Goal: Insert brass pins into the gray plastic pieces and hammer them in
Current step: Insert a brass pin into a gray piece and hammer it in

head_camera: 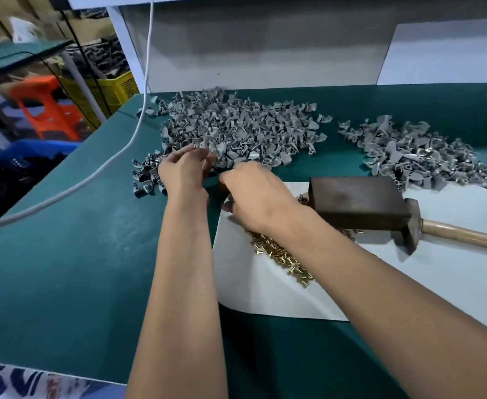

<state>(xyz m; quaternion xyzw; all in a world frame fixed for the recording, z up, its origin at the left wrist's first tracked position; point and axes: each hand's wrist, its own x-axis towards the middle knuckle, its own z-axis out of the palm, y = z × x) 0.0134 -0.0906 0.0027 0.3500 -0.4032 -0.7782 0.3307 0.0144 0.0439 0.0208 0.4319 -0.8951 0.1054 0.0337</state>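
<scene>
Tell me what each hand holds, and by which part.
It cannot be told: the left hand reaches into the grey plastic pieces, the right hand above the brass pins, fingertips hidden.

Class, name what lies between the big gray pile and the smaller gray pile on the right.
Head view: only a bare strip of green table mat separates the two piles.

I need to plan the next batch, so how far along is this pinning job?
Possibly done: the smaller pile of gray pieces at the far right, with metallic glints in it. In hand: the left hand and the right hand work at the edge of the big gray pile; the hammer lies idle. Left: that big pile and the brass pins on the white sheet.
</scene>
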